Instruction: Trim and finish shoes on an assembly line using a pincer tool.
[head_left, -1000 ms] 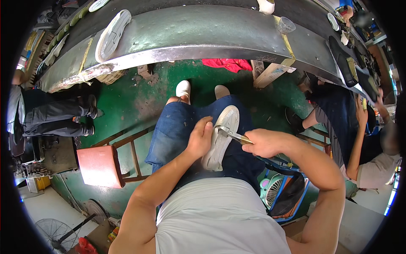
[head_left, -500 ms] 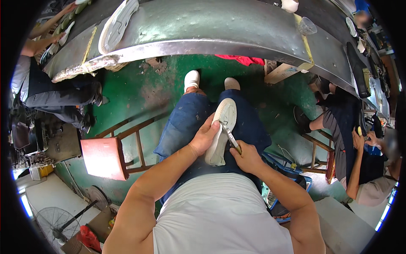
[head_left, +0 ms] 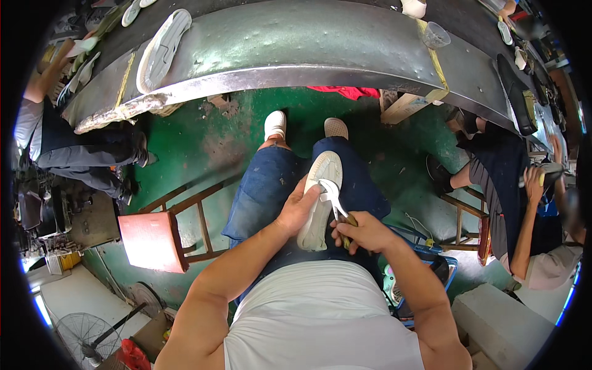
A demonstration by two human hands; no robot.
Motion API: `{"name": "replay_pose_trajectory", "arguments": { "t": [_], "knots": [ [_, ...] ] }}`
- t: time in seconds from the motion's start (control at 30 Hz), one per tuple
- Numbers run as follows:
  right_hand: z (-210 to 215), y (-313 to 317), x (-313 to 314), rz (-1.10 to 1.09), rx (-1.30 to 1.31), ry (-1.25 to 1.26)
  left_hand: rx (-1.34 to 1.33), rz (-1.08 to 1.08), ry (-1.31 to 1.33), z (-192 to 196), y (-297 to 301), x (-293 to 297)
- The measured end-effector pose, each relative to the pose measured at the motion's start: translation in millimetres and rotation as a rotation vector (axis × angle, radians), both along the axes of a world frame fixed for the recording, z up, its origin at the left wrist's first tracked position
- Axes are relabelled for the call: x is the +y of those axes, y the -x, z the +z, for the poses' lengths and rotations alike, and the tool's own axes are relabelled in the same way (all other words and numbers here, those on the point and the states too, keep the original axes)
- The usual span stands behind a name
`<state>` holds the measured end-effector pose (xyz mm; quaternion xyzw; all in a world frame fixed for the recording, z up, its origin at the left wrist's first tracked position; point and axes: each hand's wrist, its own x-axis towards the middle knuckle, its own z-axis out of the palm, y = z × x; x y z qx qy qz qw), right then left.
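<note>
A pale shoe sole (head_left: 317, 222) lies lengthwise over my lap, its rounded end toward my knees. My left hand (head_left: 298, 208) grips its left side, with the thumb across the face. A narrow white strip (head_left: 328, 187) curls in a loop by that thumb. My right hand (head_left: 365, 232) is closed around the brownish handles of a scissor-like metal tool (head_left: 337, 208). The tool's silver arms stand slightly apart and point at the strip. Whether they touch it, I cannot tell.
A metal-topped bench (head_left: 265, 46) curves across ahead, bearing another pale sole (head_left: 163, 52) and a clear cup (head_left: 436, 36). A red-topped stool (head_left: 153, 240) stands to my left and a fan (head_left: 89, 339) behind it. One person sits at right (head_left: 524, 228), another at left (head_left: 68, 132).
The tool's arms now show apart, and the white strip stands out in a loop. My right hand has shifted slightly, fingers curled differently. The view has tilted a little.
</note>
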<state>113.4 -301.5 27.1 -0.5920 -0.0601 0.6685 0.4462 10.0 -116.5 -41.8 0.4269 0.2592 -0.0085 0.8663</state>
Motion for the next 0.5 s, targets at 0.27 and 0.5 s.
{"name": "replay_pose_trajectory", "arguments": {
  "t": [0.27,0.5],
  "knots": [
    [9,-24,5,0.154,-0.083,0.044,0.005,-0.029,0.038,6,-3,-1],
    [-33,6,-12,-0.164,0.175,-0.058,0.153,-0.023,0.042,21,-12,1]
  ]
}}
